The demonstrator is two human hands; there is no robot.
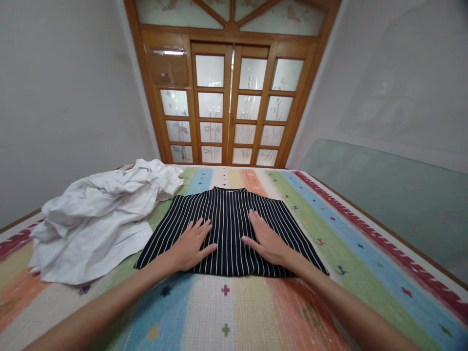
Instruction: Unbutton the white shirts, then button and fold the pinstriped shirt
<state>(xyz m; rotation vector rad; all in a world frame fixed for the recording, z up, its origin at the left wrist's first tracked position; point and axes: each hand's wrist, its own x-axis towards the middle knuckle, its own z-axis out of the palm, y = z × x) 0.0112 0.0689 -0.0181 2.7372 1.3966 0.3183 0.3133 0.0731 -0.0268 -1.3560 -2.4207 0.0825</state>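
Observation:
A black shirt with thin white stripes (230, 234) lies folded into a flat, wide shape, its collar at the far side. My left hand (192, 246) rests on the left part of the shirt, palm down with the fingers stretched out. On the right part, my right hand (268, 241) lies flat too, its thumb apart from the fingers. Neither hand grips the cloth. Beside the shirt on the left is a crumpled white garment (106, 214), apart from both hands.
Under everything spreads a striped, colourful cloth (234, 317) covering the table or bed. Grey-white walls rise on both sides, with a pale green panel (380, 195) along the right edge. Beyond the far edge stand wooden doors with glass panes (230, 107).

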